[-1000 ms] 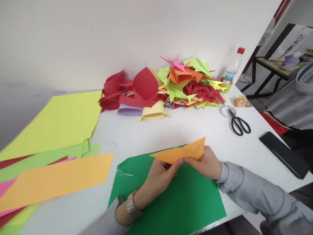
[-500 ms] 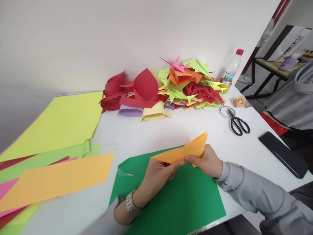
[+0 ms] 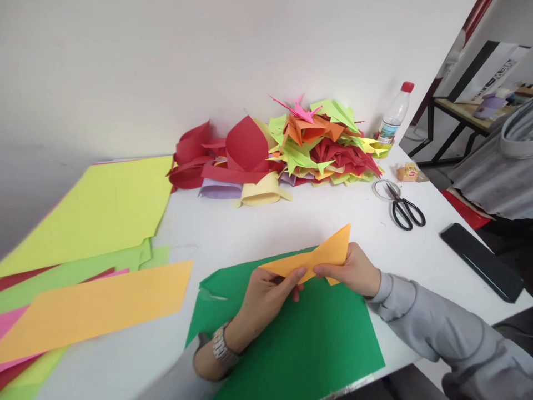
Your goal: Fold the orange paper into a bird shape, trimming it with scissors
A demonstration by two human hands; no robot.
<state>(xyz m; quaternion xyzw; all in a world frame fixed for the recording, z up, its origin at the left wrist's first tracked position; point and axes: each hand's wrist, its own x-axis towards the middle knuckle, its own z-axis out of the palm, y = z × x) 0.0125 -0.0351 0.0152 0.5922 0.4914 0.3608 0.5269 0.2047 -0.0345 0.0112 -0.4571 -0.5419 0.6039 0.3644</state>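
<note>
A folded piece of orange paper (image 3: 322,255) is held up between my two hands, above a green sheet (image 3: 316,339) that lies on the table. My left hand (image 3: 266,297) pinches its lower left edge, thumb on the near side. At the other end, my right hand (image 3: 360,269) grips the paper with its thumb laid along the fold, the thumb tips close to each other. One pointed corner sticks up at the right, and a small flap shows below my right thumb. The fingers behind the paper are mostly hidden.
Sheets of coloured paper, topped by an orange sheet (image 3: 100,308) and a yellow sheet (image 3: 112,205), lie at left. Folded paper pieces (image 3: 320,144) are heaped along the wall. Scissors (image 3: 402,206), a bottle (image 3: 393,116), a wrapped snack (image 3: 408,172) and a black phone (image 3: 482,261) are at right.
My left thumb has shifted slightly left along the orange paper. The paper's upper right corner now looks narrower and pressed flatter. Both hands keep their hold.
</note>
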